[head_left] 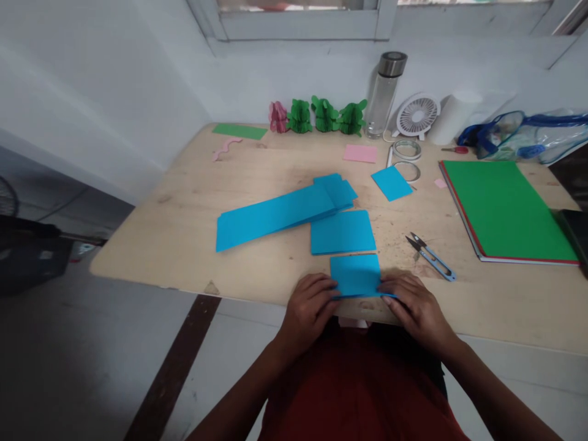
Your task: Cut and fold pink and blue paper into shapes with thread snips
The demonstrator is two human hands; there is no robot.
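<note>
A blue paper piece [355, 274] lies at the table's front edge between my two hands. My left hand [313, 301] holds its left edge, fingers closed on it. On the right side my right hand [411, 301] grips the same piece, with a thin blue strip showing under its fingers. Just beyond is a stack of blue rectangles [343, 233], and long blue strips [275, 215] lie slanted to its left, overlapping more blue pieces. A single blue square [392, 183] rests farther back. Thread snips [430, 257] with blue handles lie to the right of my right hand.
Green paper sheets [509, 211] lie at right beside a dark object. Along the wall stand paper shapes [324, 114], a glass bottle [382, 101], a small fan [417, 115] and a clear bag [528, 135]. Tape rolls [407, 149] and pink paper [360, 153] lie nearer.
</note>
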